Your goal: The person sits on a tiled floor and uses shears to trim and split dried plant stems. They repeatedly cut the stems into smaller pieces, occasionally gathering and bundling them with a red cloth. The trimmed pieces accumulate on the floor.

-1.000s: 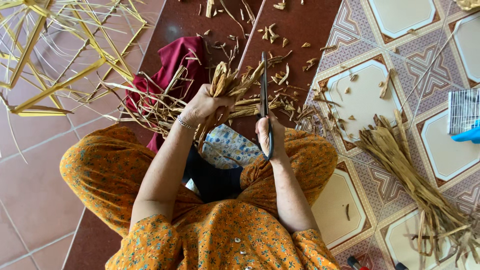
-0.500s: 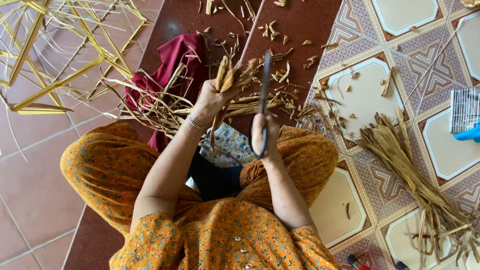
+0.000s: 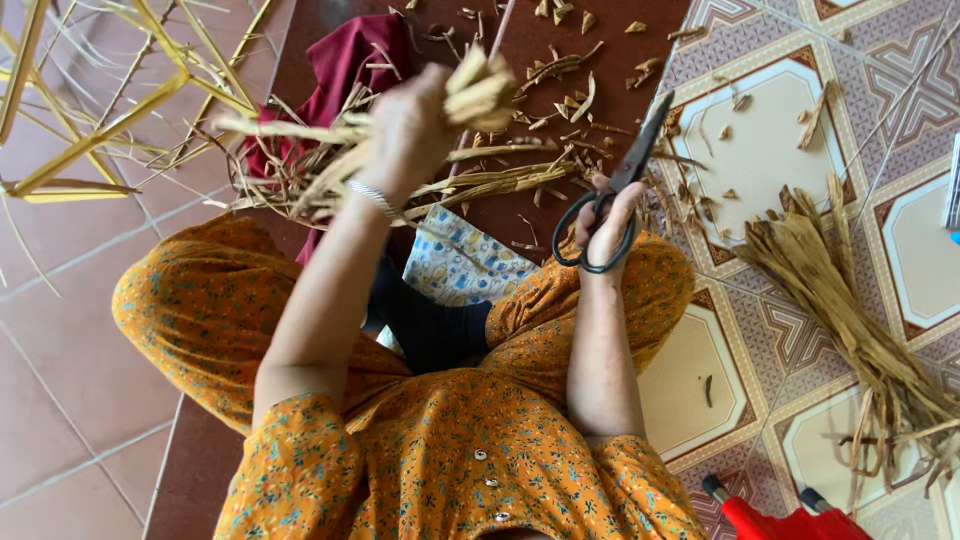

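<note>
I sit cross-legged on the floor in orange flowered clothes. My left hand is raised and grips a bundle of dried tan leaf strips, whose long ends trail down to the left. My right hand holds black scissors by the handles, blades pointing up and to the right, apart from the bundle. A heap of dried strips lies on the floor just beyond my knees.
A dark red cloth lies behind the heap. Cut scraps litter the brown floor. A sheaf of dried leaves lies on the patterned tiles at right. Yellow-green fronds spread at upper left. A red object sits at bottom right.
My left hand has lifted the bundle higher and closer to the camera. My right hand has swung the scissors from upright to tilted rightward, away from the bundle.
</note>
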